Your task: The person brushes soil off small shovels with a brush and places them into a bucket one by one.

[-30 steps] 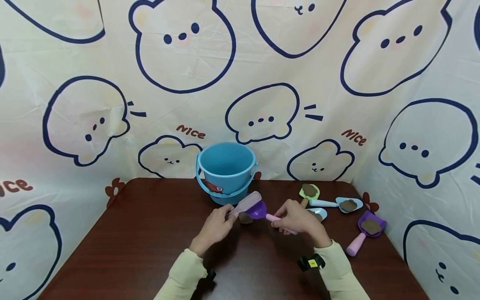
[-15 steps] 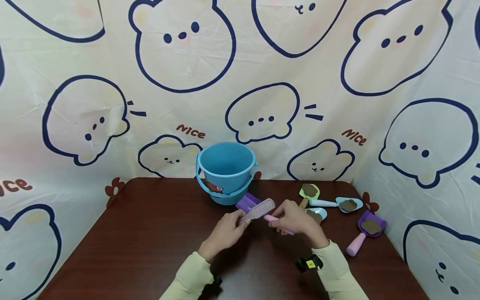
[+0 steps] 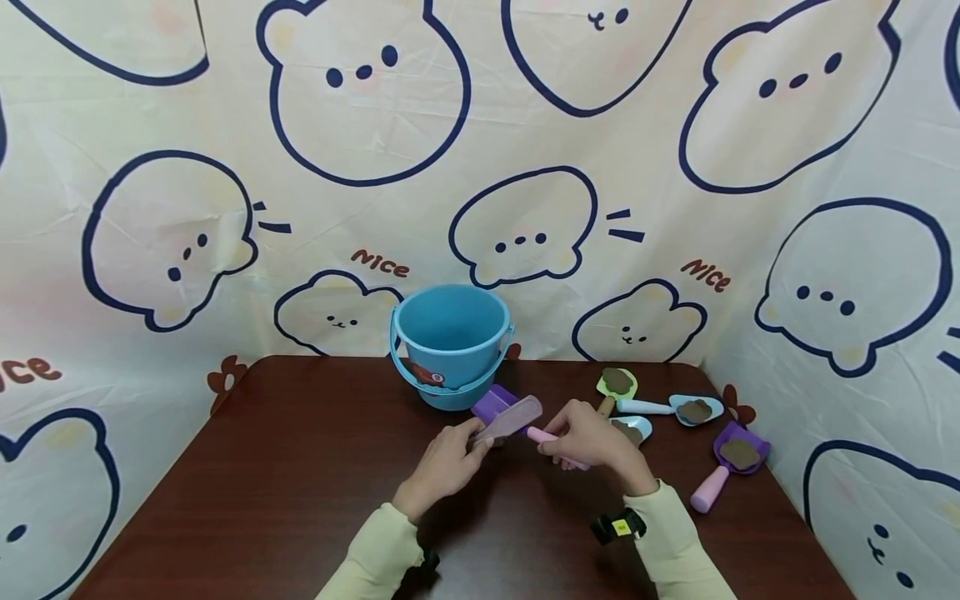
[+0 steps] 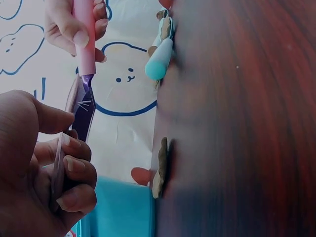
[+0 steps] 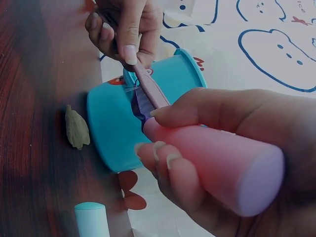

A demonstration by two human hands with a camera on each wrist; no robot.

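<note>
In the head view my left hand (image 3: 442, 468) grips a pale pink brush (image 3: 512, 419); a few clear bristles show in the wrist views. My right hand (image 3: 588, 437) holds the pink handle (image 5: 217, 163) of a purple toy shovel (image 3: 492, 403). The brush lies across the shovel's blade, close against it; contact is hard to tell. Both are held above the table. Below them a brown lump (image 4: 161, 170) rests on the tabletop, mostly hidden in the head view and plain in the right wrist view.
A blue bucket (image 3: 453, 354) stands behind the hands. At right lie a green shovel (image 3: 618, 383), a light blue shovel (image 3: 645, 407), another light blue shovel (image 3: 642, 425) and a purple shovel (image 3: 757, 450), with brown lumps on them. A patterned cloth (image 3: 525, 142) hangs behind the brown table (image 3: 300, 500).
The left hand and brush have moved right and slightly toward me, then a little back left. The purple shovel has turned, its blade now pointing up toward the bucket. The right hand barely shifted.
</note>
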